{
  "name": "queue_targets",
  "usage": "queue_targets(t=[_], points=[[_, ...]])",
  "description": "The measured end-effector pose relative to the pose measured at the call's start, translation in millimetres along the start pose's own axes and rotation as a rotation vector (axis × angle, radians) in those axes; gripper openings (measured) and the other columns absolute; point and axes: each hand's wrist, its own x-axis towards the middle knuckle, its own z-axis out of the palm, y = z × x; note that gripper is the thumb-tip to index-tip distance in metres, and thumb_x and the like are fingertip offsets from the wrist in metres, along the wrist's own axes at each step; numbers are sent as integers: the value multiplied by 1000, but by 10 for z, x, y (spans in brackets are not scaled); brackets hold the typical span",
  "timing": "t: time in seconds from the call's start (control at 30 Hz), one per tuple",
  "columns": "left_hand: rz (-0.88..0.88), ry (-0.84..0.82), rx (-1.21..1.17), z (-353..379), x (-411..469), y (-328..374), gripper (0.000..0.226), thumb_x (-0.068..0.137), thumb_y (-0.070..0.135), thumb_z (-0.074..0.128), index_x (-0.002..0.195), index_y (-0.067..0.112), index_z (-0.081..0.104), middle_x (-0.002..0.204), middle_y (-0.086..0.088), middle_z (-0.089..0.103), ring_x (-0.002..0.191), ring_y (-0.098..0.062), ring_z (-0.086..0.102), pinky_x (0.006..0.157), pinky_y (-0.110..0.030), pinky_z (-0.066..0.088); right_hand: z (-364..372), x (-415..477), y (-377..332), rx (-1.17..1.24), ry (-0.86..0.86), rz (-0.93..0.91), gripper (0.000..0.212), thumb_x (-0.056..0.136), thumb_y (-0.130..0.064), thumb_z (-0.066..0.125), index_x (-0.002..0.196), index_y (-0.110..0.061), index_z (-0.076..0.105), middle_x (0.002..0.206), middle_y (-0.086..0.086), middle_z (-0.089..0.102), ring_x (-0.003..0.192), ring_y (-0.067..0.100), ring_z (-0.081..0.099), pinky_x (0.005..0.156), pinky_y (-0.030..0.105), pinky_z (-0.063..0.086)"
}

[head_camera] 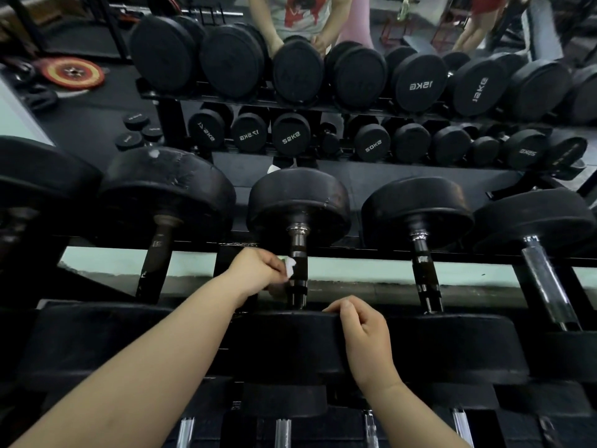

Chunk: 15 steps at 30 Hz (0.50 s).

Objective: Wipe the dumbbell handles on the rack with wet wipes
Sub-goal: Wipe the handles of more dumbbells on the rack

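Black dumbbells lie side by side on the top rack, handles pointing away from me. My left hand [258, 270] pinches a small white wet wipe [290, 266] against the left side of the middle dumbbell's dark handle [298, 270]. My right hand [361, 331] rests with curled fingers on the near head [287, 344] of that same dumbbell, thumb over its upper edge. To the left is a rusty handle [158, 260]; to the right are a dark handle [426, 273] and a chrome handle [546, 279].
A wall mirror [323, 176] behind the rack reflects the dumbbells, a lower shelf and a person's torso. A lower row of dumbbells with chrome handles [282, 433] sits below my arms. Weight plates [72, 72] show on the floor in the reflection at upper left.
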Motion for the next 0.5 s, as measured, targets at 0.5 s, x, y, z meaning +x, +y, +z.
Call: queue_targets(t=[0.5], points=[[-53, -114, 191, 42, -5, -66, 29, 77, 3, 66, 55, 17, 53, 58, 0, 49, 55, -10, 41, 46, -11, 35, 19, 9, 8, 19, 15, 4, 32, 78, -27, 37, 62, -12, 61, 63, -1, 60, 61, -2, 51, 54, 7, 40]])
